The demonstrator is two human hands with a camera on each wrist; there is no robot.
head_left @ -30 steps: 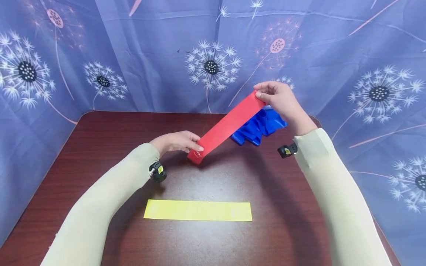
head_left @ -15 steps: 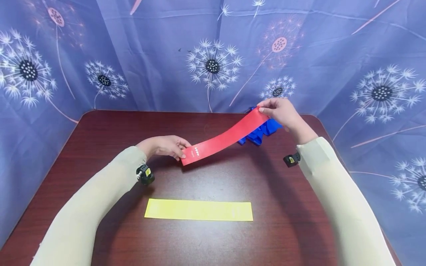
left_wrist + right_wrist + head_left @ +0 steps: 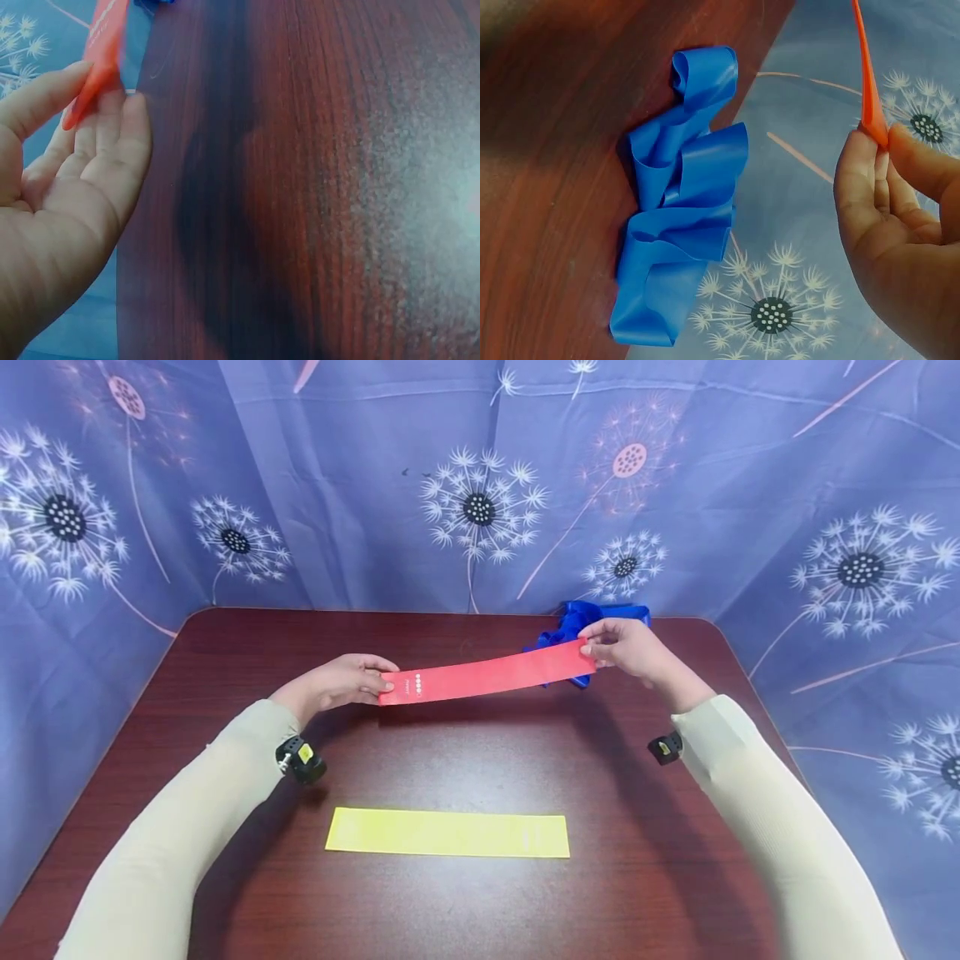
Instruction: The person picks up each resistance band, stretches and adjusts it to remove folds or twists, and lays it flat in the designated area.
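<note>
A red resistance band (image 3: pixel 487 678) with white print near its left end is stretched out between both hands, raised over the far part of the table. My left hand (image 3: pixel 347 683) pinches its left end between thumb and fingers. At the other end, my right hand (image 3: pixel 626 650) pinches the band's corner. The left wrist view shows the band's end (image 3: pixel 103 52) under the thumb; seen edge-on in the right wrist view, the band (image 3: pixel 868 82) rises from the fingertips. A yellow resistance band (image 3: pixel 447 833) lies flat on the table nearer the front.
Behind the right hand, a crumpled long blue band (image 3: pixel 679 195) lies in folds at the table's back edge. The dark wood table (image 3: pixel 480 910) meets a blue dandelion-print cloth (image 3: pixel 360 485) at the back and sides.
The red band has swung from a steep slant to nearly level. My left hand has moved left and slightly up, my right hand down. The yellow band stays put.
</note>
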